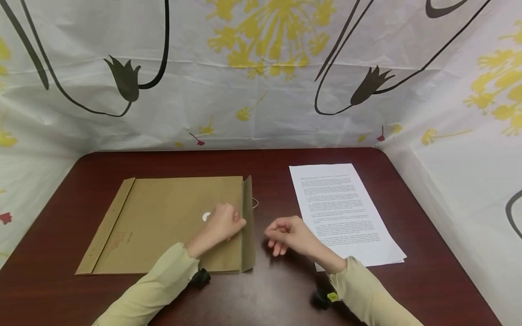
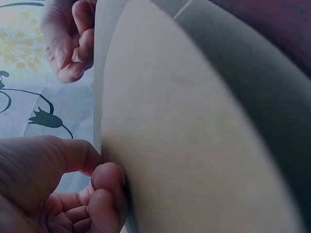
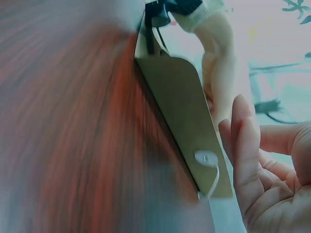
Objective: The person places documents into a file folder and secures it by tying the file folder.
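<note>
A brown kraft document envelope (image 1: 171, 213) lies flat on the left of the table, its flap (image 1: 248, 231) standing up along the right side. My left hand (image 1: 222, 222) is over its right part, pinching the edge of the top sheet by the mouth. In the left wrist view that sheet (image 2: 170, 111) bows up, leaving a dark gap beneath. Just right of the flap hovers my right hand (image 1: 291, 235), fingers loosely bent and holding nothing. A white button (image 3: 206, 158) with a string (image 3: 215, 182) shows on the flap's outer face. Another white button (image 1: 205, 217) sits beside my left hand.
A stack of printed paper sheets (image 1: 338, 213) lies at the right, partly behind my right forearm. The dark red wooden table (image 1: 269, 172) is bordered by a patterned white cloth (image 1: 261, 108) at the back and sides.
</note>
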`<action>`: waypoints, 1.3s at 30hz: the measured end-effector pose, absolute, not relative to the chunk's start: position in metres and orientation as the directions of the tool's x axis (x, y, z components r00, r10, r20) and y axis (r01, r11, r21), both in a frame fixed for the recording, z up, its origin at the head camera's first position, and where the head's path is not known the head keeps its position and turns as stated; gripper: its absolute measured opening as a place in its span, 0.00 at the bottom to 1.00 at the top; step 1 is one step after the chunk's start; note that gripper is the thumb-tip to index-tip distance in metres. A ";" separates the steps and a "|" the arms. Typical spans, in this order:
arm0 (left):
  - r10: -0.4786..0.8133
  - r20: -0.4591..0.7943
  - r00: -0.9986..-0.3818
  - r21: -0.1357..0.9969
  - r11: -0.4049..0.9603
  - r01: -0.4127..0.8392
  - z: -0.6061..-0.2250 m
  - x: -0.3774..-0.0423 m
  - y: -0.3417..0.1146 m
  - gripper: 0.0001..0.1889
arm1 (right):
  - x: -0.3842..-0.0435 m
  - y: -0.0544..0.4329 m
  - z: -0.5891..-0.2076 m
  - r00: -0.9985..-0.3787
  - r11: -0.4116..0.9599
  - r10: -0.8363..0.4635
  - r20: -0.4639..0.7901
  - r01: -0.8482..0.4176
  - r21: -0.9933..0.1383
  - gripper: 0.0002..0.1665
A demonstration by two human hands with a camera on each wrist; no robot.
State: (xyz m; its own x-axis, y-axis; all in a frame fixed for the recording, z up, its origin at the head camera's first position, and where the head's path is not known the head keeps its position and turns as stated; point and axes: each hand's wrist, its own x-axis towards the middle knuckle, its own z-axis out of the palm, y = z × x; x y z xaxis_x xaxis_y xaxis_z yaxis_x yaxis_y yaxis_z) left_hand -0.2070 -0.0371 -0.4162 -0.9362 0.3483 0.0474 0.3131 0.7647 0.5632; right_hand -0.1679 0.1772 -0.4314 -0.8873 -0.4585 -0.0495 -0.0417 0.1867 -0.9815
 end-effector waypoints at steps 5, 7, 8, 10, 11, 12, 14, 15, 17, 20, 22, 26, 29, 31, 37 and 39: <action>0.354 0.093 -0.931 0.539 0.768 0.346 -0.417 -0.208 -0.034 0.24 | -0.168 0.208 -0.432 -0.923 0.196 -0.379 -0.066 -0.011 -0.981 0.14; 0.354 0.151 -0.923 0.532 0.758 0.377 -0.416 -0.209 -0.031 0.22 | -0.169 0.222 -0.432 -0.936 0.213 -0.345 -0.067 -0.009 -0.977 0.14; 0.353 0.183 -0.918 0.535 0.748 0.394 -0.415 -0.209 -0.029 0.19 | -0.169 0.229 -0.433 -0.942 0.228 -0.328 -0.072 -0.005 -0.974 0.15; 0.344 0.245 -0.906 0.559 0.714 0.422 -0.411 -0.209 -0.024 0.14 | -0.168 0.243 -0.433 -0.956 0.258 -0.281 -0.081 0.007 -0.966 0.15; 0.341 0.271 -0.900 0.578 0.690 0.436 -0.409 -0.208 -0.020 0.11 | -0.168 0.250 -0.433 -0.963 0.273 -0.255 -0.090 0.017 -0.962 0.15; 0.340 0.291 -0.894 0.602 0.661 0.447 -0.406 -0.207 -0.016 0.08 | -0.167 0.257 -0.433 -0.968 0.288 -0.230 -0.099 0.030 -0.957 0.15; 0.344 0.319 -0.883 0.651 0.597 0.468 -0.399 -0.205 -0.008 0.05 | -0.165 0.269 -0.433 -0.975 0.312 -0.188 -0.116 0.053 -0.949 0.16; 0.349 0.326 -0.878 0.671 0.568 0.476 -0.396 -0.203 -0.003 0.04 | -0.164 0.275 -0.432 -0.978 0.315 -0.167 -0.122 0.064 -0.947 0.16; 0.368 0.323 -0.872 0.707 0.518 0.481 -0.391 -0.202 0.006 0.03 | -0.162 0.285 -0.431 -0.981 0.325 -0.148 -0.128 0.074 -0.943 0.17; 0.398 0.274 -0.876 0.756 0.473 0.452 -0.386 -0.200 0.021 0.01 | -0.160 0.298 -0.431 -0.986 0.339 -0.126 -0.112 0.063 -0.939 0.17; 0.414 0.197 -0.889 0.797 0.461 0.391 -0.386 -0.199 0.030 0.04 | -0.159 0.306 -0.431 -0.990 0.360 -0.100 -0.100 0.057 -0.931 0.17; 0.438 -0.031 -0.898 0.889 0.423 0.175 -0.388 -0.203 0.049 0.13 | -0.158 0.321 -0.429 -0.995 0.419 -0.020 -0.093 0.076 -0.905 0.18; 0.439 -0.188 -0.879 0.931 0.364 -0.018 -0.392 -0.208 0.061 0.18 | -0.157 0.331 -0.424 -0.995 0.457 0.022 -0.100 0.099 -0.884 0.20; 0.426 -0.262 -0.866 0.938 0.324 -0.124 -0.395 -0.211 0.068 0.19 | -0.155 0.336 -0.423 -0.994 0.478 0.031 -0.103 0.105 -0.872 0.21; 0.380 -0.376 -0.845 0.917 0.287 -0.278 -0.400 -0.214 0.082 0.17 | -0.152 0.352 -0.419 -0.992 0.568 0.073 -0.103 0.126 -0.813 0.22; 0.376 -0.404 -0.834 0.907 0.281 -0.313 -0.401 -0.213 0.085 0.19 | -0.151 0.358 -0.419 -0.991 0.637 0.098 -0.094 0.136 -0.759 0.23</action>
State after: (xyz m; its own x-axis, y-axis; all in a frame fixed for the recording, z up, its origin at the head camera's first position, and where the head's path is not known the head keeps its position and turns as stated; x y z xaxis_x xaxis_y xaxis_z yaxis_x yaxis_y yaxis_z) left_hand -0.2135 0.0852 -0.4010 -0.8338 0.3765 -0.4038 -0.3126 0.2811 0.9074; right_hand -0.1506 0.3580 -0.4193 -0.9907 0.0983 -0.0945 0.1356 0.6369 -0.7590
